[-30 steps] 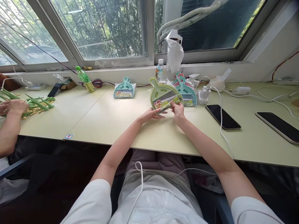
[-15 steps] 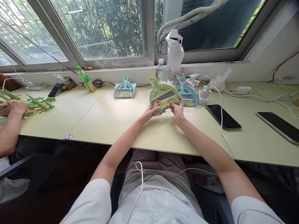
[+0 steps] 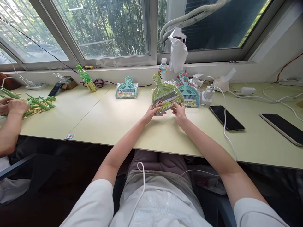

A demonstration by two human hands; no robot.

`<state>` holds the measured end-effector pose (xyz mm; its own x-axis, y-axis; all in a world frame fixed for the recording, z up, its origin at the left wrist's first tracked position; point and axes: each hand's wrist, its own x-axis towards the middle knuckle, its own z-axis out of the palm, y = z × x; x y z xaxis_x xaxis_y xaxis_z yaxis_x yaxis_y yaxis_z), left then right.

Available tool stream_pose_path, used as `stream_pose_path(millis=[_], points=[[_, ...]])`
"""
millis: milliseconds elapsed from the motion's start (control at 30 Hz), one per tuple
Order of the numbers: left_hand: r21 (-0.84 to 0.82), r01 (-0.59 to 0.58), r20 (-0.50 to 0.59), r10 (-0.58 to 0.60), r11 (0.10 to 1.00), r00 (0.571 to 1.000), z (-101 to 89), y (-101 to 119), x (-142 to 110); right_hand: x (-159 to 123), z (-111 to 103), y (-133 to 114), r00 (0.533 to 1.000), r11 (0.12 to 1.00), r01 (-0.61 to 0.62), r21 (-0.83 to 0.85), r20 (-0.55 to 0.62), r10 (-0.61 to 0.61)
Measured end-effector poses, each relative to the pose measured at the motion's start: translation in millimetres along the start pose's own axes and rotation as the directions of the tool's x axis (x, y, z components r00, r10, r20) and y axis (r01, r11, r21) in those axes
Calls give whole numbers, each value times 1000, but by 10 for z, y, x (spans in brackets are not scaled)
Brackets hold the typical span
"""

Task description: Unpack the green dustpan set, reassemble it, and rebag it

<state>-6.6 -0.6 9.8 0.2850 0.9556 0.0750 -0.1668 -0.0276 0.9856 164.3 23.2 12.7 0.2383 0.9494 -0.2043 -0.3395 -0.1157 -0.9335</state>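
Observation:
I hold a light green mini dustpan-and-brush set [image 3: 165,95] in clear plastic wrap, raised a little above the desk [image 3: 113,123] with its handle pointing away from me. My left hand [image 3: 151,113] pinches its lower left edge. My right hand [image 3: 179,111] pinches its lower right edge. Just behind it lies a stack of teal and pink wrapped sets [image 3: 188,90]. Another teal set [image 3: 126,89] lies alone to the left.
Two dark phones [image 3: 226,117] [image 3: 282,127] lie on the right with white cables and a charger [image 3: 207,94]. A water bottle [image 3: 162,69] and a green bottle [image 3: 86,80] stand by the window ledge. At far left another person's hand [image 3: 14,105] rests on green sticks [image 3: 38,103].
The green set has risen slightly and tilted more upright. My left hand went from open beneath it to pinching its lower edge.

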Motion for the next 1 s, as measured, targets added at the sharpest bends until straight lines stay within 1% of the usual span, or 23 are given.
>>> stream_pose_path(millis=[67,200,333,400,467,633,767,867,1000], points=[[3,-5,-19,5,1000,1000,-6,-7,7,25,-6,28,1000,1000,-3,-18,14,3],[-13,-12,-69,11,1000,998,-31,-1,33,90,-20,67,995,998,19,-62,101,-13],[-37,-3,-130,-2,999,992,-68,13,57,123,-22,64,978,1000,19,-18,208,-15],[-53,-6,-149,-2,999,989,-76,14,55,124,-21,54,969,999,23,-24,247,-16],[-57,-15,-138,7,998,990,-69,13,38,122,-22,41,966,998,46,-49,256,-32],[-26,-1,-15,0,1000,1000,-26,23,-22,143,-39,-5,963,990,129,-57,244,-111],[4,-11,-13,11,1000,1000,-35,21,-17,166,-55,-20,963,995,86,-51,259,-70],[26,0,-15,0,1000,1000,-52,12,4,169,-64,-17,966,998,45,-53,255,-30],[32,7,-4,-6,999,1000,-51,18,12,162,-67,-30,971,999,18,-44,237,-8]])
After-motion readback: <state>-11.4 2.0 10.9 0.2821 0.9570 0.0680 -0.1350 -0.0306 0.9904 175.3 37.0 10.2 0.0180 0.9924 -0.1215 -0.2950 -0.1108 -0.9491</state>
